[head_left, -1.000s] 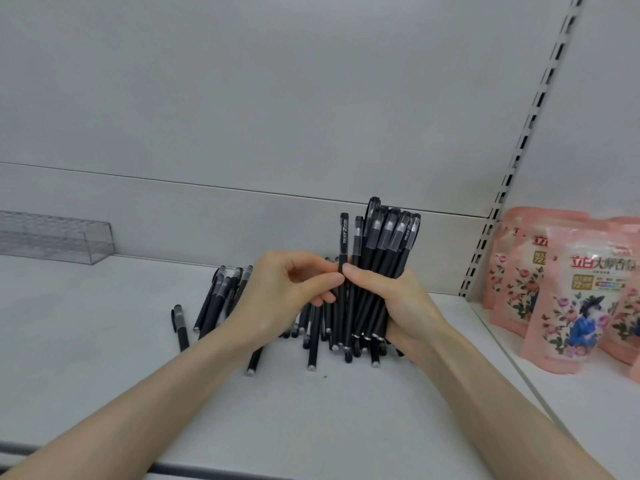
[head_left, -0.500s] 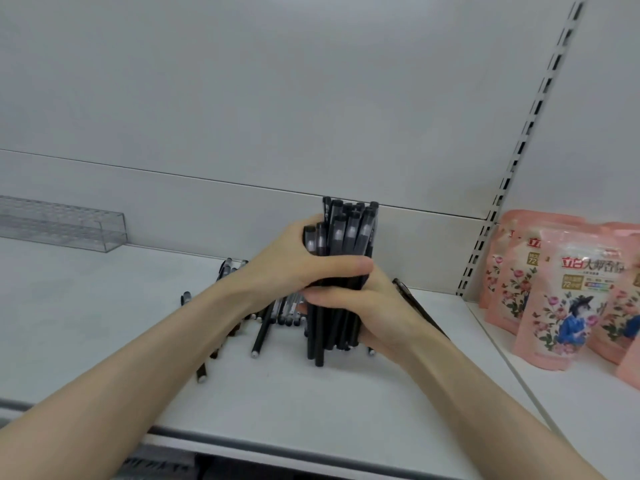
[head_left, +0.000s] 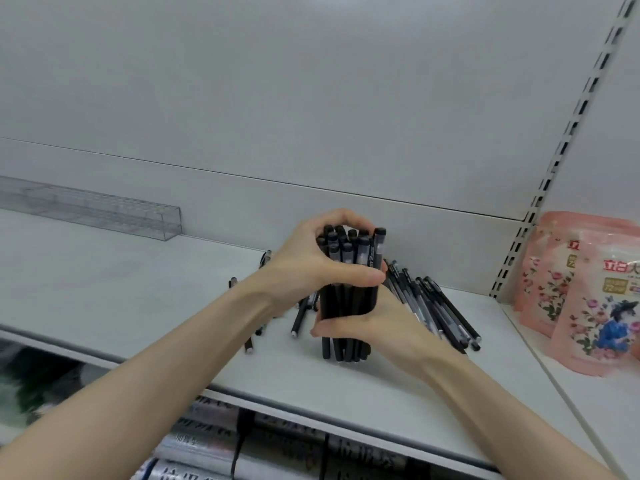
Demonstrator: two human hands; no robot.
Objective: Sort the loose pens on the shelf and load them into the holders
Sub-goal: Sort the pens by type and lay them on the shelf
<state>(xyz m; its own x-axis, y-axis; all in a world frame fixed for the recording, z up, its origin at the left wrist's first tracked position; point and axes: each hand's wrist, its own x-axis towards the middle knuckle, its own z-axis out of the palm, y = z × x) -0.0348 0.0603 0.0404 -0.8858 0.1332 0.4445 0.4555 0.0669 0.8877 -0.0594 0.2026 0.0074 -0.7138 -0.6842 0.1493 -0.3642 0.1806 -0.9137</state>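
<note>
A bundle of black pens (head_left: 347,306) stands upright near the middle of the white shelf (head_left: 131,292), its lower ends resting on the shelf surface and its capped ends pointing up. The left hand (head_left: 308,261) grips the upper part of the bundle, fingers curled round the back of the caps and the thumb laid across the front. The right hand (head_left: 384,327) grips the lower part, just under the left, with its thumb stretched across the front of the barrels; its fingers are hidden behind the bundle. The two hands touch or nearly touch where the thumbs lie one above the other. At 3 o'clock from the bundle a fan of loose pens (head_left: 446,317) lies flat on the shelf, partly covered by the right wrist. At 9 o'clock a few more scattered pens (head_left: 300,318) lie flat, partly hidden under the left forearm. At 10 o'clock, well apart from the bundle, a long clear holder (head_left: 114,216) sits against the back panel. At 3 o'clock, near the right edge of the view, pink flowered pouches (head_left: 588,306) stand on the neighbouring shelf board, beside a slotted upright rail (head_left: 562,140). At 6 o'clock, below the shelf edge, blurred packaged goods (head_left: 242,445) show on a lower level.
</note>
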